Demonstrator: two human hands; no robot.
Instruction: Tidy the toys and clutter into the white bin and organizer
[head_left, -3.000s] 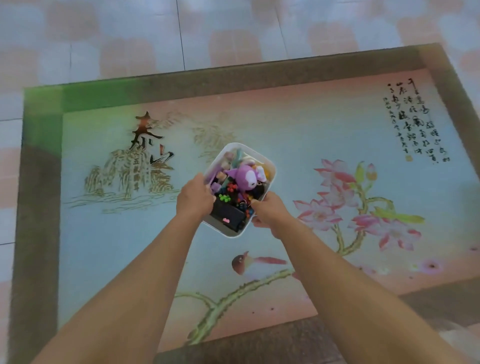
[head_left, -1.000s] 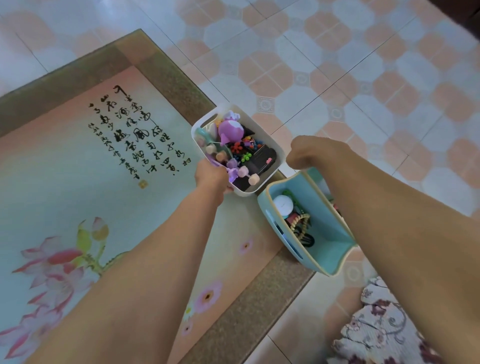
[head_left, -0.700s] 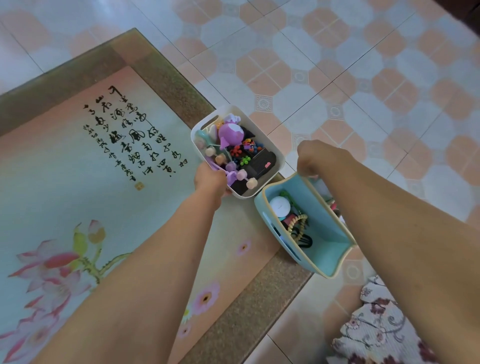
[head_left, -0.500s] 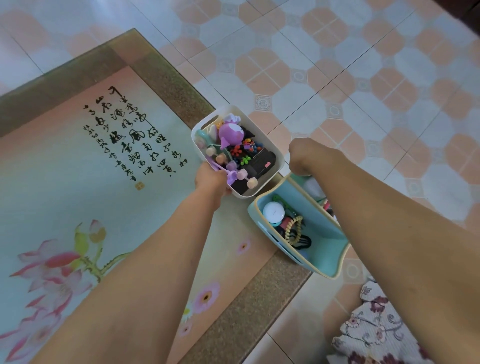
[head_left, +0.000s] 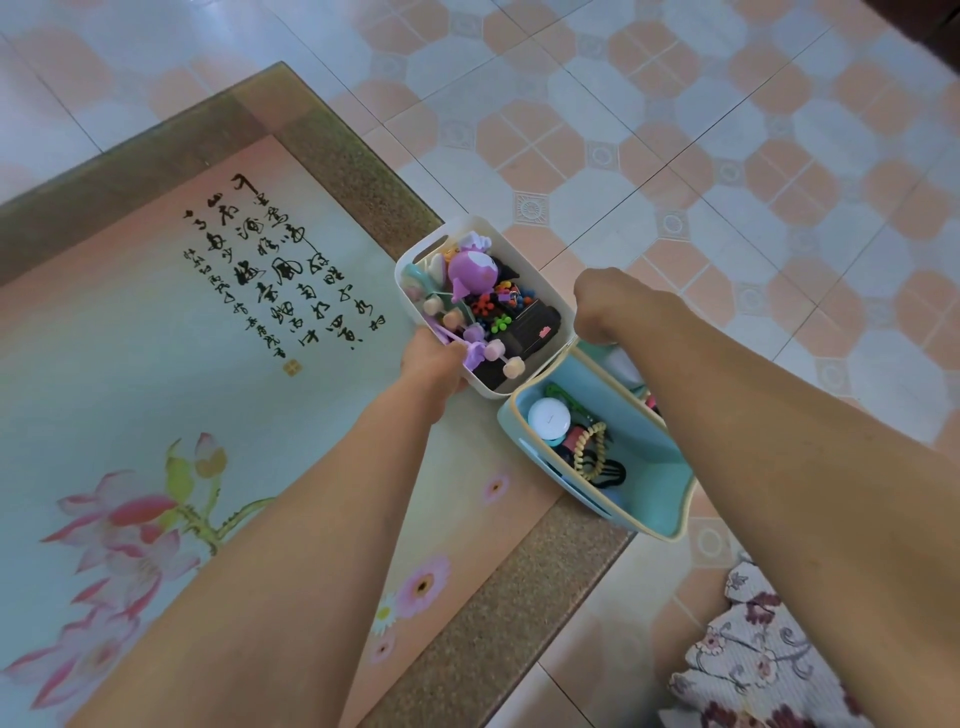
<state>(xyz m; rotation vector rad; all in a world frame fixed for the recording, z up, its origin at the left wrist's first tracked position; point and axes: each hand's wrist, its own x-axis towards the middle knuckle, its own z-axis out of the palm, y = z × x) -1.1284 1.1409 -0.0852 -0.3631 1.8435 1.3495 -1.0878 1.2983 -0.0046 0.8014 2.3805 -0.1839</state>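
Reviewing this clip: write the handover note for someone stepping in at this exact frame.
Left hand: gripping the near rim of the white bin, full of toys, at the table's far corner.
Right hand: closed on the far top of the teal organizer, which overhangs the table edge.
Done: toys binned; hair ties and a white round case sit in the organizer.
Left: set both down securely.

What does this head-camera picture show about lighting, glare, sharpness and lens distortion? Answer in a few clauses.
Head view: soft, even daylight with only faint shadows; the glossy table top shows a pale sheen at its far left edge; the white bin and the blue organizer are sharp; wide-angle stretch makes both forearms balloon toward the bottom edge and skews the floor tiles.
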